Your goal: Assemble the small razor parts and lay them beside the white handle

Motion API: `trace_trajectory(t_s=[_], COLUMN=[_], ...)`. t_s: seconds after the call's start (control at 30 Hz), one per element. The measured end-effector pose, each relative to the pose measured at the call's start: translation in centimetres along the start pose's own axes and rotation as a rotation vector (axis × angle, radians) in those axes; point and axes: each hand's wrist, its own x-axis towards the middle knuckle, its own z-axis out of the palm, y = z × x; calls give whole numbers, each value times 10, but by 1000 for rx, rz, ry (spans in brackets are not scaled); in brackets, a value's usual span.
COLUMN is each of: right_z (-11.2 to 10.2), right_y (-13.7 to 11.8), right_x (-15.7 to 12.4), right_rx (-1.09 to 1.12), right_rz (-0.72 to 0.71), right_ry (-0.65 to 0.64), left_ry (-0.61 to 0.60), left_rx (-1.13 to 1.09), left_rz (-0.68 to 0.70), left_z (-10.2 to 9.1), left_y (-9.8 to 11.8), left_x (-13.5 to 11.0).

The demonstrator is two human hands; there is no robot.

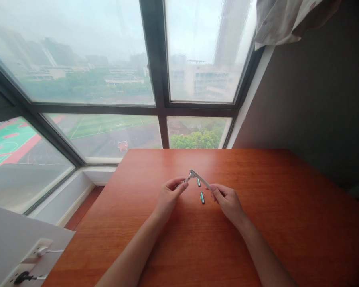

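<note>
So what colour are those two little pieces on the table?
Green, with darker edges; the head view shows the little pieces best.

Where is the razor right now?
Head view, mid-table: the razor is held above the table between left hand and right hand, two green cartridges lying just beneath.

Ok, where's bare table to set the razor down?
Bare table lies right of the right hand toward the wall, and left of the left hand toward the window. Crowded between the hands: two cartridges lie under the razor.
</note>
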Motion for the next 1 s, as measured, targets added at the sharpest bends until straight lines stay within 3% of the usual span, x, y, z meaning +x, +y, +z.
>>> trace_trajectory(t_s=[0.47, 0.8, 1.0], right_z=[-2, -1, -1], right_y=[-1, -4, -3], right_x=[0, -1, 1], right_rx=[-26, 36, 40], right_rz=[2, -113, -152], right_ry=[29, 80, 102], left_ry=[54, -173, -244], left_rx=[20, -100, -138], left_rz=[-16, -135, -172], left_z=[-10, -6, -6], left_y=[-10, -12, -9], left_x=[11, 8, 6])
